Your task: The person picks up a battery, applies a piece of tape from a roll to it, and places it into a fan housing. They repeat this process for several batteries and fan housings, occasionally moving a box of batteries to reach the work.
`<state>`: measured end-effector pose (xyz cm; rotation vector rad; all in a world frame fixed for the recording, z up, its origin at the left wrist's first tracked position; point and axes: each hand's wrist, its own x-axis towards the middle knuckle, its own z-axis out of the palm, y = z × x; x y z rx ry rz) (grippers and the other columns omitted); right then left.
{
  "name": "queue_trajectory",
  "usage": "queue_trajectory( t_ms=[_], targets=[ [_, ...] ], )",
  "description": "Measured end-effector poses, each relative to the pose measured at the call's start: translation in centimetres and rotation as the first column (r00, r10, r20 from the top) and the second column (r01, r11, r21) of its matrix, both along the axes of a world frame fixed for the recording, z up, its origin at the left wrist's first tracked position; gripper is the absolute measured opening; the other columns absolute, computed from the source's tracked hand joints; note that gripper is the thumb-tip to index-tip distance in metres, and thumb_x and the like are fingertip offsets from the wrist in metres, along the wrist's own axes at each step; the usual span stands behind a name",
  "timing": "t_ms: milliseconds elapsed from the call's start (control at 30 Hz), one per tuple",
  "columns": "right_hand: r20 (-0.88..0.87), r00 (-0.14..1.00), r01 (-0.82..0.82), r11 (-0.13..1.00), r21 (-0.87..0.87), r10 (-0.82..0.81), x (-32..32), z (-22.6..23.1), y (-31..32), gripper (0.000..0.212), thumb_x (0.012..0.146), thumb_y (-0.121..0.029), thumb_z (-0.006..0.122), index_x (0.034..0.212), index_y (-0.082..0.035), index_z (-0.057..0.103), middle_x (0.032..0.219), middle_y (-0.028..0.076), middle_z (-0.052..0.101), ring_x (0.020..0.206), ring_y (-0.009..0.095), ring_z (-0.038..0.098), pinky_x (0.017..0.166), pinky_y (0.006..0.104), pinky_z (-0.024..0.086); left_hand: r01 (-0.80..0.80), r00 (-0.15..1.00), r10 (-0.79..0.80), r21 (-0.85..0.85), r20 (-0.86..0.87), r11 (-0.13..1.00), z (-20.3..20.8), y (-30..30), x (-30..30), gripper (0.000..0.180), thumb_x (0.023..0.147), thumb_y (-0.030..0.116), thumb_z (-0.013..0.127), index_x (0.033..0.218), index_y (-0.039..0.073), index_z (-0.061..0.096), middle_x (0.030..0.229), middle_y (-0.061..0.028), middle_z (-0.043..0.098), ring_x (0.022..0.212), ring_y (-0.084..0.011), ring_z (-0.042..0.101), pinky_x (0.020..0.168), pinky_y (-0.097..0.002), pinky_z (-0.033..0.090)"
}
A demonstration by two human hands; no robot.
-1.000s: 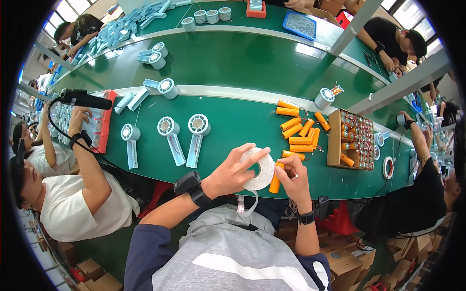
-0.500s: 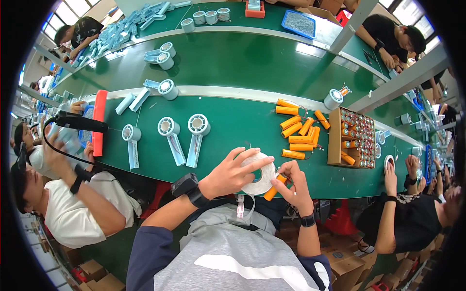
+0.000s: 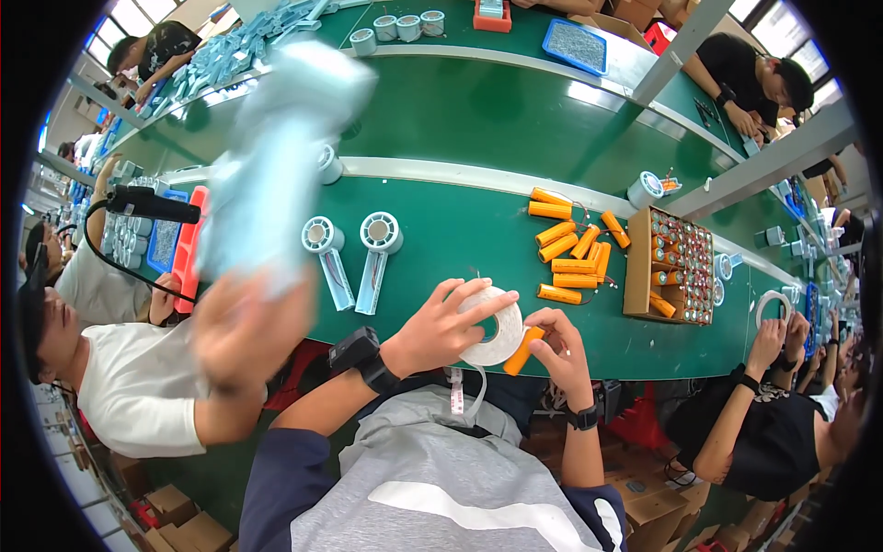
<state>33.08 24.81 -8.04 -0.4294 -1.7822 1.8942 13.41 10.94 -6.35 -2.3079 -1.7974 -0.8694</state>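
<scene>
My left hand (image 3: 425,333) grips a roll of white tape (image 3: 505,344) above the near table edge, its fingers spread across the roll's face. In my right hand (image 3: 563,350) an orange cylindrical battery (image 3: 525,350) is pinched between thumb and fingers, close against the roll's right side. A loose strip of tape (image 3: 478,391) hangs below the roll in front of my shirt. To the right, several orange batteries with thin wires (image 3: 572,267) lie in a loose group on the green table (image 3: 441,239). Two light-blue fan bodies (image 3: 375,262) with round grilles lie to the left.
A cardboard box (image 3: 636,267) of batteries stands at right. From the left, a co-worker's blurred hand (image 3: 253,322) holds light-blue parts (image 3: 276,175) over the table. A red tray (image 3: 189,244) and a black cabled tool (image 3: 152,204) are beyond. Another co-worker holds a tape ring (image 3: 773,308) at right.
The left co-worker's hand has swung over the table with light-blue parts, covering the fan pieces there. The right co-worker's tape ring has been raised. My hands stay nearly in place.
</scene>
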Motion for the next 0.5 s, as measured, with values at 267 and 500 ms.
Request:
queue_trajectory(
  t_ms=[267, 500],
  targets=[
    [0.117, 0.836, 0.545, 0.836, -0.06, -0.536, -2.6, 0.6, -2.4, 0.017, 0.095, -0.015, 0.068, 0.103, 0.0, 0.062, 0.08, -0.001, 0.059, 0.069, 0.003, 0.049, 0.058, 0.0196, 0.036, -0.097, 0.995, 0.097, 0.001, -0.006, 0.995, -0.6, 0.5, 0.0, 0.016, 0.062, 0.012, 0.069, 0.057, 0.004, 0.056, 0.146, -0.0075, 0.053, 0.124, -0.0344, 0.051, 0.097, -0.0459, 0.042],
    [0.326, 0.897, 0.32, 0.947, -0.014, -0.299, -1.8, -2.0, -0.7, 0.021, 0.097, -0.018, 0.066, 0.087, -0.001, 0.059, 0.067, -0.004, 0.051, 0.062, 0.002, 0.044, 0.053, 0.0221, 0.031, -0.117, 0.993, 0.117, -0.002, 0.035, 0.993, -0.9, 0.5, 0.8, 0.013, 0.066, 0.011, 0.066, 0.059, 0.003, 0.06, 0.148, -0.0087, 0.05, 0.122, -0.0358, 0.051, 0.096, -0.0453, 0.041]
  ],
)
